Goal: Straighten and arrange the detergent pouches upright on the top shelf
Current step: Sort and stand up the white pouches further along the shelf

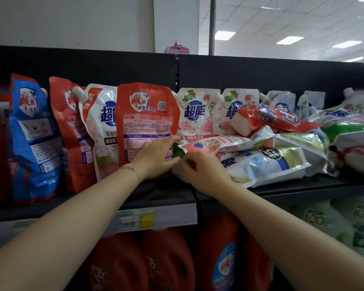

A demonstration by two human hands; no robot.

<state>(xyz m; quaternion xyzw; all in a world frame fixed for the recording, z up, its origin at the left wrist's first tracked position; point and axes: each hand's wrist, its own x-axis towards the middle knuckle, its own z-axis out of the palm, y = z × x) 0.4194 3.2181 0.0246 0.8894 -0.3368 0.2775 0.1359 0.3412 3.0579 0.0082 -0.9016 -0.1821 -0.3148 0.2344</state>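
Note:
A red detergent pouch (144, 114) stands upright on the top shelf (166, 195), its back label facing me. My left hand (153, 158) lies flat against its lower right part, fingers reaching toward a pink-and-white pouch (214, 143) that lies flat on a pile. My right hand (202, 171) pinches the near corner of a white pouch (267, 164) low in that pile. More pouches stand upright to the left: a white-pink one (102, 131), a red one (68, 127), a blue one (33, 135). Two floral pouches (194, 114) stand behind the pile.
Several pouches lie heaped on the right part of the shelf (303, 131), some green and white (353, 131). A black back panel (261, 74) rises behind. A price tag (136, 219) hangs on the shelf edge. Red jugs (166, 261) fill the shelf below.

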